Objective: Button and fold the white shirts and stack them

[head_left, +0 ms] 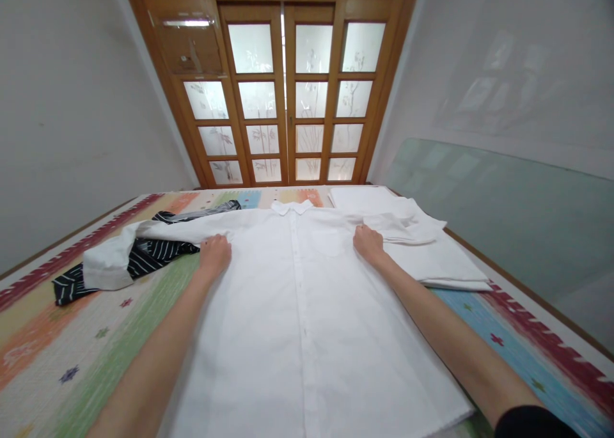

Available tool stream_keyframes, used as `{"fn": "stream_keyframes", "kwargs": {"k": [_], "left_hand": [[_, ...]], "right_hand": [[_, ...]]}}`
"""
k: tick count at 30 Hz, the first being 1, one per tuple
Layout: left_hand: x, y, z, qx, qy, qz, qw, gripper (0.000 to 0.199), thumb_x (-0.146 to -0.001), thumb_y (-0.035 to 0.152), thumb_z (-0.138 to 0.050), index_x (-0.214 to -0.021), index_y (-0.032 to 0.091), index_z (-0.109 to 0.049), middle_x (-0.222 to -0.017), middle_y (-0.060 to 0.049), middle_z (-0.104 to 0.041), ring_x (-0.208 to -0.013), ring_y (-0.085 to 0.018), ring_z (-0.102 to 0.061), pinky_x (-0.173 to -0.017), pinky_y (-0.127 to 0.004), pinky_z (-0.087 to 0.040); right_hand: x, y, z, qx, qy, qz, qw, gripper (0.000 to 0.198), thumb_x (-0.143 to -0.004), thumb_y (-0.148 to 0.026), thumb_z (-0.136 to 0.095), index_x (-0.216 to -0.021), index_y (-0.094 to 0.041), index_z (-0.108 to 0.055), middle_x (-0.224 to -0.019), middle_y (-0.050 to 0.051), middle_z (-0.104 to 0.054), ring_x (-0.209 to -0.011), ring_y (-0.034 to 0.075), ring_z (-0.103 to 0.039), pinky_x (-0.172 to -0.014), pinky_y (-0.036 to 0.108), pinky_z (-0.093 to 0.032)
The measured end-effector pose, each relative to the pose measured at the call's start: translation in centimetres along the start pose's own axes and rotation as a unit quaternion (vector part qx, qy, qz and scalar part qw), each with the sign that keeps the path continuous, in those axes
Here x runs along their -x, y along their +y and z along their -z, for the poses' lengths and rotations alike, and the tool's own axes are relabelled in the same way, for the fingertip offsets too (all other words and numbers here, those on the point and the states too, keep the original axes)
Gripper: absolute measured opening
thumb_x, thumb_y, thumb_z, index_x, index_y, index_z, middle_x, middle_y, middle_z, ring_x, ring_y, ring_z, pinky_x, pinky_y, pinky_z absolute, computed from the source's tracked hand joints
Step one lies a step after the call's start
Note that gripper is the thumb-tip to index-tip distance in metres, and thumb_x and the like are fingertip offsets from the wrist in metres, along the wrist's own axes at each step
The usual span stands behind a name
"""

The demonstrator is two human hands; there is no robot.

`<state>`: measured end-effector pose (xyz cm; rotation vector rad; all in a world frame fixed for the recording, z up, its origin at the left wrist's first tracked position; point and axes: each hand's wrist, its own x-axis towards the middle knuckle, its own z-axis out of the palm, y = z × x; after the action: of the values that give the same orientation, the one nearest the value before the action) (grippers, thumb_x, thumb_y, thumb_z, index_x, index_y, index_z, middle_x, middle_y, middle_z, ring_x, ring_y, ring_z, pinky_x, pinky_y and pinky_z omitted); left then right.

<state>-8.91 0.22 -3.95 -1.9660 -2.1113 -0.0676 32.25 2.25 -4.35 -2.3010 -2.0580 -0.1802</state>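
Observation:
A white button-front shirt (268, 310) lies front side up, its collar at the far end and its hem towards me. My left hand (215, 256) is closed on the shirt's edge just below where the left-side sleeve joins. Opposite it, my right hand (368, 243) pinches the other edge under the armhole. One white sleeve (112, 249) stretches out to the left, over a black-and-white striped cloth (163, 251). The other sleeve (407, 227) rests bunched on the right, on top of folded white cloth (446, 262).
Beneath everything spreads a colourful striped cover (129, 336) with small star shapes. Wooden doors with glass panes (288, 93) stand beyond the far edge. A pale green panel (503, 214) leans along the right wall, and a grey wall (71, 105) rises at the left.

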Motion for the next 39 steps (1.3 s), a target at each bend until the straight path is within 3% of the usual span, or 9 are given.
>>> {"fn": "stream_keyframes", "kwargs": {"k": [10, 18, 24, 30, 34, 39], "left_hand": [[0.2, -0.7, -1.1, 0.040, 0.037, 0.066, 0.996, 0.037, -0.091, 0.022, -0.034, -0.105, 0.005, -0.063, -0.107, -0.024, -0.063, -0.108, -0.034, -0.055, -0.084, -0.043, -0.043], [0.3, 0.7, -0.8, 0.059, 0.083, 0.043, 0.994, 0.033, -0.089, 0.022, -0.038, -0.109, 0.009, -0.061, -0.110, -0.019, -0.063, -0.106, -0.032, -0.055, -0.084, -0.042, -0.044], [-1.0, 5.1, -0.3, 0.150, 0.071, -0.076, 0.983, 0.024, -0.086, 0.022, -0.047, -0.102, 0.015, -0.063, -0.112, -0.013, -0.062, -0.109, -0.029, -0.052, -0.092, -0.039, -0.042], [-2.4, 11.2, -0.2, 0.262, 0.039, -0.178, 0.948, 0.015, -0.084, 0.023, -0.054, -0.092, 0.017, -0.065, -0.101, -0.010, -0.063, -0.102, -0.023, -0.055, -0.092, -0.035, -0.043], [-3.2, 13.6, -0.4, 0.270, -0.010, -0.167, 0.948, 0.014, -0.083, 0.024, -0.056, -0.090, 0.017, -0.065, -0.094, -0.008, -0.064, -0.094, -0.021, -0.059, -0.083, -0.030, -0.045], [-3.5, 15.1, 0.3, 0.221, -0.039, -0.086, 0.971, 0.024, -0.082, 0.026, -0.055, -0.100, 0.014, -0.065, -0.103, -0.014, -0.067, -0.100, -0.025, -0.063, -0.080, -0.031, -0.047]], "right_hand": [[0.0, 0.6, -1.3, 0.018, 0.044, -0.020, 0.999, 0.040, -0.092, -0.005, -0.026, -0.116, -0.006, -0.058, -0.112, 0.023, -0.061, -0.098, 0.025, -0.066, -0.079, 0.033, -0.050], [0.1, 0.0, -0.1, 0.033, 0.045, -0.003, 0.998, 0.036, -0.092, -0.007, -0.032, -0.116, -0.009, -0.059, -0.114, 0.021, -0.059, -0.099, 0.026, -0.064, -0.078, 0.034, -0.049], [-0.5, -4.0, 1.5, -0.043, 0.028, 0.076, 0.996, 0.026, -0.090, -0.023, -0.048, -0.111, -0.015, -0.062, -0.116, 0.015, -0.060, -0.103, 0.025, -0.060, -0.079, 0.031, -0.046], [-1.7, -10.3, 1.5, -0.195, 0.000, 0.186, 0.963, 0.020, -0.085, -0.022, -0.053, -0.096, -0.015, -0.069, -0.098, 0.008, -0.071, -0.091, 0.019, -0.063, -0.076, 0.025, -0.043], [-2.3, -13.1, 1.4, -0.238, -0.011, 0.198, 0.951, 0.019, -0.085, -0.024, -0.055, -0.093, -0.016, -0.071, -0.094, 0.007, -0.073, -0.086, 0.017, -0.065, -0.073, 0.023, -0.042], [-3.4, -14.4, 0.8, -0.227, -0.020, 0.153, 0.962, 0.024, -0.084, -0.033, -0.058, -0.091, -0.015, -0.072, -0.097, 0.010, -0.074, -0.093, 0.020, -0.066, -0.073, 0.024, -0.043]]}}
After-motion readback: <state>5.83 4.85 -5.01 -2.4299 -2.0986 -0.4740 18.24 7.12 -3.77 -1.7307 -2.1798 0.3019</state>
